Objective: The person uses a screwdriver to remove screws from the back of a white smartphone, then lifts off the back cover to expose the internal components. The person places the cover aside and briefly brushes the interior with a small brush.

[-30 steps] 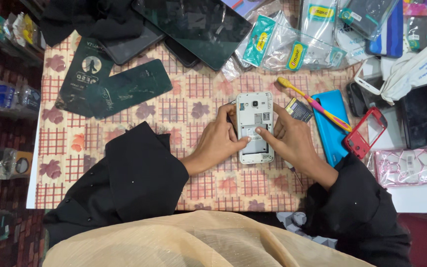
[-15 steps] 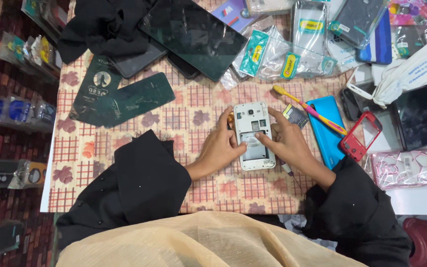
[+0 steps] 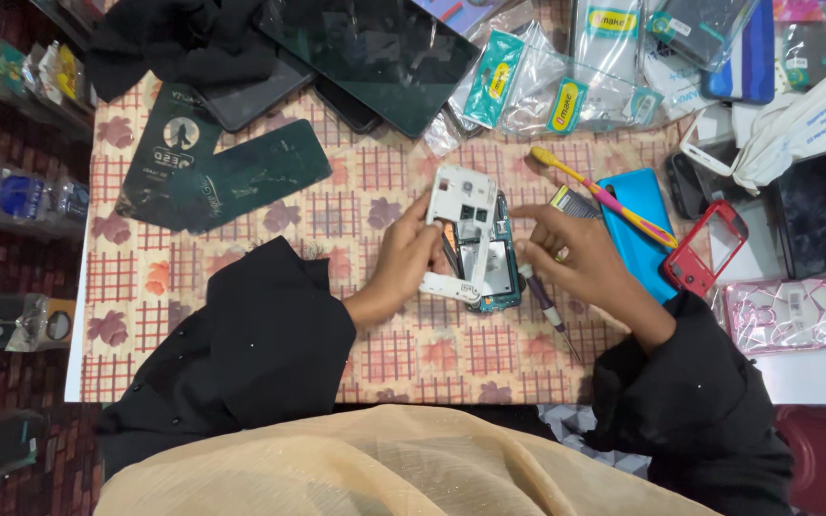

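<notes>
At the far left, beyond the edge of the tabletop (image 3: 241, 315), small packets (image 3: 11, 196) hang in rows over a dark red floor. The tabletop is covered with a checked, flowered cloth, and on its left part lie two dark green cards (image 3: 212, 172), with a black cloth (image 3: 179, 38) bunched above them and a large dark tablet (image 3: 384, 48) beside that. Near the middle, the left hand (image 3: 403, 263), coming out of a black sleeve, is closed around the edge of a white plastic phone frame (image 3: 459, 229), thumb and fingers pinching its left and lower side and lifting it so it stands tilted. Just beside and partly under the frame lies the opened phone body (image 3: 499, 272), teal at its edges, with its inner parts showing, resting on the cloth. The right hand (image 3: 576, 263) is just right of the phone, loosely open with the forefinger stretched out toward the top of the phone body; whether it touches is hard to tell. A small screwdriver (image 3: 547, 311) lies under that hand on the cloth. Further right are a yellow and pink toothbrush (image 3: 604, 196) lying across a blue phone cover (image 3: 638, 225), then a red phone frame (image 3: 709, 248), and a clear pink patterned case (image 3: 791, 311). Clear packets (image 3: 566, 76) lie along the top edge.
</notes>
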